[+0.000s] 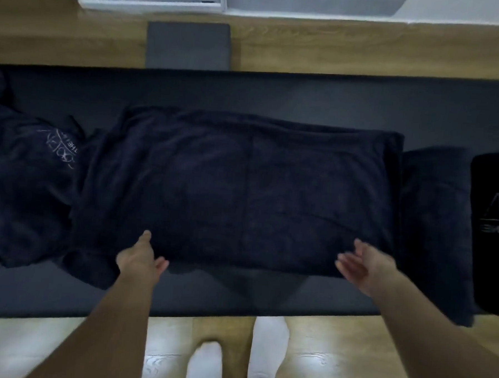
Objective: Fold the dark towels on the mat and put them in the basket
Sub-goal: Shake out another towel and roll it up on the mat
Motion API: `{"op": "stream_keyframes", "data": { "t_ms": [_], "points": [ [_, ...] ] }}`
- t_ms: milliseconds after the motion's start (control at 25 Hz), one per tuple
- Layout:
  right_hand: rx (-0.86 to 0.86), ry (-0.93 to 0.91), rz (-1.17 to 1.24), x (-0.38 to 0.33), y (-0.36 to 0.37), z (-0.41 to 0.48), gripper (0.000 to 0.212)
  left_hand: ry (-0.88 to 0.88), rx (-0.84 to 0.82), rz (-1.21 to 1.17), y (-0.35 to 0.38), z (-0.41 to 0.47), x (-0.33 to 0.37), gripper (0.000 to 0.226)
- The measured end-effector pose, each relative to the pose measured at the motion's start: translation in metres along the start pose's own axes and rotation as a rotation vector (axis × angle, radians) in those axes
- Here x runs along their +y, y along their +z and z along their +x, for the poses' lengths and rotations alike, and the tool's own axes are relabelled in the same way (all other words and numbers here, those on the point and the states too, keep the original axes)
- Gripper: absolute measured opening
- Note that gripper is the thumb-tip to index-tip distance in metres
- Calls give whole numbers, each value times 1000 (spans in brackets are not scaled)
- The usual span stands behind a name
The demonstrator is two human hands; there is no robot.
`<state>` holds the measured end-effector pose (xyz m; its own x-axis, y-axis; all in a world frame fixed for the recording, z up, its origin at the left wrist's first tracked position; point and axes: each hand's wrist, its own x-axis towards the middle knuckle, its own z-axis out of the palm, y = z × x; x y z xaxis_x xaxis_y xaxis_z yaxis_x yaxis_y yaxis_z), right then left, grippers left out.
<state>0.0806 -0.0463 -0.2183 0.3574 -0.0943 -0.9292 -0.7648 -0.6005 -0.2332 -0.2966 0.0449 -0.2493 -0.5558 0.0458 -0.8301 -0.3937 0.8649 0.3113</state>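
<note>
So this was mid-fold, as far as I could judge. One dark towel (pixel 236 188) lay spread flat in the middle of the frame on the dark mat (pixel 276 95), and it already looked doubled over, with a stacked edge showing along its right side. Both hands were down at its near edge. The left hand (pixel 142 255) had its thumb lying on the cloth and loose fingers right at the hem. The right hand (pixel 363 264) was wide open near the towel's lower right corner, fingers straight and palm turned inward. Neither hand had a real grip on anything that I could see.

My guess for the next move: get both hands onto that near edge and bring it over again, corners lined up, because plush cloth like this slides and bunches.

A heap of unfolded towels (pixel 23 182) sat at the left of the frame, and one folded towel (pixel 434 227) lay just right of the spread one, so there was plenty left to do.

Writing: the heap had a pale line-drawn logo, upside down, and "THE" was all I could read. The black item (pixel 492 224) at the right edge had a triangle outline with blurry letters under it. It might have been the basket, but I couldn't tell.
</note>
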Motion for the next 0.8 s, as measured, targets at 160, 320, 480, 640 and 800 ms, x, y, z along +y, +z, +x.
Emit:
{"op": "stream_keyframes", "data": {
  "t_ms": [160,320,480,640,800],
  "points": [
    [106,106,11,55,-7,29,45,27,56,-96,-7,14,0,81],
    [155,32,138,79,-14,47,8,212,15,-222,-19,22,24,53],
    [153,230,-22,122,-35,26,19,211,-13,-334,-31,20,27,64],
    [98,206,-673,132,-17,-3,21,123,-67,-313,-36,17,35,68],
    [-79,-605,-1466,63,80,-11,24,163,-22,-294,-31,26,51,75]
  ]
}}
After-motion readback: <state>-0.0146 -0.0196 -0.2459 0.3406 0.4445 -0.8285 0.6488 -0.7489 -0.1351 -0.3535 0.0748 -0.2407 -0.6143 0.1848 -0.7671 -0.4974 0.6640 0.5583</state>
